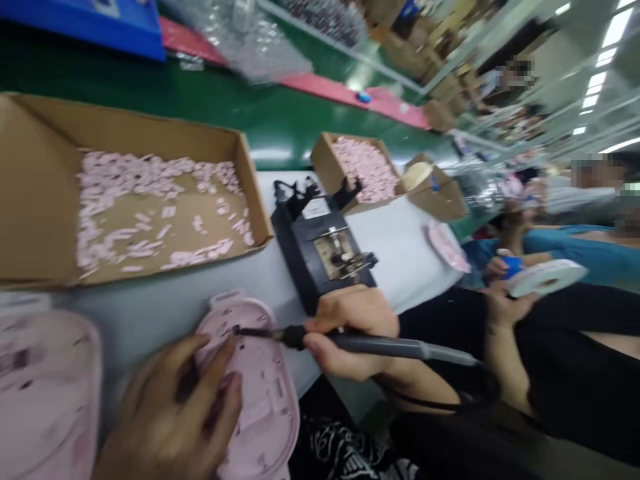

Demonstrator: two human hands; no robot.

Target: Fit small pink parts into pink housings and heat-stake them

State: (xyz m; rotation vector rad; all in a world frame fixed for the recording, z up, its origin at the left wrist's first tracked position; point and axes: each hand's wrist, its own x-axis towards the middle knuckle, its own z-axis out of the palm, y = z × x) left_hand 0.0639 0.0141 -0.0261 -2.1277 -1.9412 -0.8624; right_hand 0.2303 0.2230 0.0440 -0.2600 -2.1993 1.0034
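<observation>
My right hand (355, 330) is closed around a soldering iron (380, 343), held nearly level. Its dark tip points left and meets the upper part of a pink plastic shell (260, 407), close to a small hole. My left hand (175, 407) lies over the left side of this shell with fingers apart, the fingertips right beside the iron's tip. Whether a tiny part sits under those fingertips, I cannot tell. Just beyond my right hand stands a black soldering iron stand (325, 247) with a metal fixture on top.
An open cardboard box (257, 193) of small pink parts lies at the back left, and a smaller box (325, 150) of them behind the stand. Another pink shell (45, 400) rests at the left edge. A co-worker at right holds a white disc-shaped piece (550, 277).
</observation>
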